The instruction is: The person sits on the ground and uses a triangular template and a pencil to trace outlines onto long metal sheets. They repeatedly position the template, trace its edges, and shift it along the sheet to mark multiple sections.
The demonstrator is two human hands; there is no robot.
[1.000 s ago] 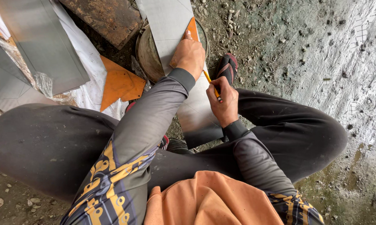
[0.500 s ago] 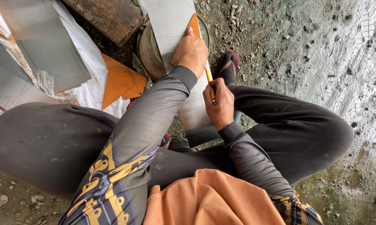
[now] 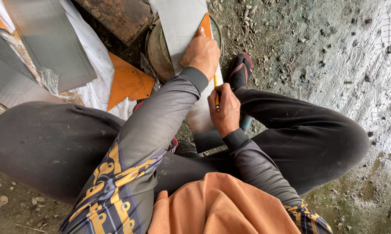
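Evidently the marking is under way rather than finished: the person squats on the gravelly ground (image 3: 291, 39) with a long grey metal sheet (image 3: 180, 26) laid across the top of a round rusty drum (image 3: 157, 52) and running back toward the knees. The left hand (image 3: 202, 53) lies palm down on an orange template (image 3: 205, 27) that sits on the sheet, fingers spread and pressing it flat, so this grip is a hold-down and closes around nothing. The right hand (image 3: 225, 109) is clenched around a yellow pencil (image 3: 215, 90), its upper end showing near the left wrist while the tip is hidden by the fingers; I cannot tell whether it touches the sheet just now. No pencil line is readable on the metal from here, so how much of the outline is drawn stays unclear; my judgement is that the tracing along the template's edge is at most partly done, and any cutting is not yet begun, since no cutting tool shows. Off to the person's left, more grey sheets (image 3: 48, 43) lie on white plastic (image 3: 98, 60) with further orange pieces (image 3: 126, 82), and a rusty plate (image 3: 117, 17) lies beyond the drum. A sandalled foot (image 3: 240, 71) rests just beside the sheet.
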